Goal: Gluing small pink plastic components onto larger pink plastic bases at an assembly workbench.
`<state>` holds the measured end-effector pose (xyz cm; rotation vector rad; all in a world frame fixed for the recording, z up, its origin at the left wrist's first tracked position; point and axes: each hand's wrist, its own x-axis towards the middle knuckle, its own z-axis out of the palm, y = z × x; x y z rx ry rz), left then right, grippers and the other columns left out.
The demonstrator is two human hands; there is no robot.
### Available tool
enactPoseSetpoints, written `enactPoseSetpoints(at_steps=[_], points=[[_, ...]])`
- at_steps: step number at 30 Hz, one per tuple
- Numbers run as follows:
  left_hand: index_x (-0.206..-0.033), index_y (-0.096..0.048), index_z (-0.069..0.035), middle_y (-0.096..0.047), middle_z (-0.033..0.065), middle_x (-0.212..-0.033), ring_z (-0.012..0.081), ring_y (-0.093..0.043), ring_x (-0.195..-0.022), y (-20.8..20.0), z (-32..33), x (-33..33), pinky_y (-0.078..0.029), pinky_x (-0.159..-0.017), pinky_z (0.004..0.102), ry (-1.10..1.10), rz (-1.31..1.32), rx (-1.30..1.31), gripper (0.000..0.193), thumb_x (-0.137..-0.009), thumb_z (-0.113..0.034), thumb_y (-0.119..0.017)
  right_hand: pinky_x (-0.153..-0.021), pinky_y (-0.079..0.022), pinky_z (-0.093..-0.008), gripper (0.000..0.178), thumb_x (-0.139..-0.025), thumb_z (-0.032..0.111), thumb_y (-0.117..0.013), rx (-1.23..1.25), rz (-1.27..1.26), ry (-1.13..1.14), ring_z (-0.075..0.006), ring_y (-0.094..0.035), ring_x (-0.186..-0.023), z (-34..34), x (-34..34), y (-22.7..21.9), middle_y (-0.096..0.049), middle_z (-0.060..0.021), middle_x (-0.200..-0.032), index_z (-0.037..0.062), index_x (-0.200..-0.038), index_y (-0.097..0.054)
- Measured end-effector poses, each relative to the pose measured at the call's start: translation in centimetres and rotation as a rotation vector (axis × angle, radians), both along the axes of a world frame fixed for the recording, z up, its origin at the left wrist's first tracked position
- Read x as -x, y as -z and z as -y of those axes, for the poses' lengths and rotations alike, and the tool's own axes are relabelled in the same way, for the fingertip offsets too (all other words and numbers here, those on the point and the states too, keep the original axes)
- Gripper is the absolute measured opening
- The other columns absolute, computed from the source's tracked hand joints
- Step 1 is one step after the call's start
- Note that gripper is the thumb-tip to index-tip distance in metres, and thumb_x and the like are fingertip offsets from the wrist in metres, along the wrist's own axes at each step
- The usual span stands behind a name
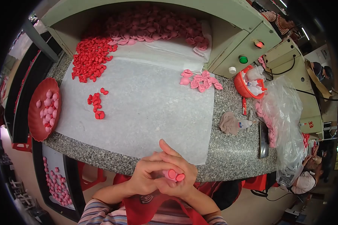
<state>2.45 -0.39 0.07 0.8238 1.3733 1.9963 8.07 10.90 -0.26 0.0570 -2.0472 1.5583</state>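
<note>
Both hands meet at the near counter edge. Left hand (144, 176) and right hand (178, 174) close together around a small pink piece (171, 174) with a red piece (180, 177) beside it. Judgement: press evenly with fingertips, keeping the 2 parts aligned over the white sheet (146, 105).

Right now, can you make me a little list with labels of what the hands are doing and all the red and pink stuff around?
Hands: left hand and right hand pressed together at the counter edge
Held: a small pink and red piece between the fingers
Surface: white sheet on a speckled stone counter
Red pieces: big pile, small cluster
Pink pieces: heap at the back, few near
Left side: red tray with pink pieces
Right side: red basket, clear plastic bag
</note>
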Motion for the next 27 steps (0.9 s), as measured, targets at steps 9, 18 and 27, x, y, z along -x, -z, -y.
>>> enactPoseSetpoints(at_steps=[9,18,27], points=[[-0.088,-0.064,0.004,-0.057,0.0100,-0.095,0.0161,-0.054,-0.082,0.26,-0.11,0.28,-0.047,-0.065,0.0251,0.016,0.015,-0.010,0.026,-0.062,0.004,-0.064,-0.073,-0.052,-0.0324,0.044,-0.071,0.025,-0.066,-0.001,0.025,0.029,-0.0292,-0.063,-0.089,0.16,0.00,0.26,-0.055,-0.0265,-0.110,-0.0046,-0.101,-0.053],[-0.086,-0.065,0.002,-0.057,0.0093,-0.094,0.0153,-0.054,-0.080,0.37,0.34,-0.05,-0.045,-0.065,0.0258,0.046,0.152,0.024,0.024,-0.062,0.002,-0.066,-0.073,-0.052,-0.0322,0.044,-0.071,0.028,-0.066,-0.027,0.023,0.048,-0.0283,-0.063,-0.088,0.24,0.01,0.26,-0.056,-0.0271,-0.108,-0.0054,-0.097,-0.055],[-0.093,-0.064,0.000,-0.055,0.0097,-0.095,0.0145,-0.058,-0.077,0.91,0.48,0.13,-0.047,-0.069,0.0255,0.071,0.044,-0.030,0.025,-0.068,0.001,-0.065,-0.068,-0.053,-0.0286,0.048,-0.062,0.024,-0.075,-0.054,-0.012,0.055,-0.0262,-0.064,-0.085,0.18,0.08,0.29,-0.057,-0.0247,-0.107,-0.0045,-0.097,-0.057]])
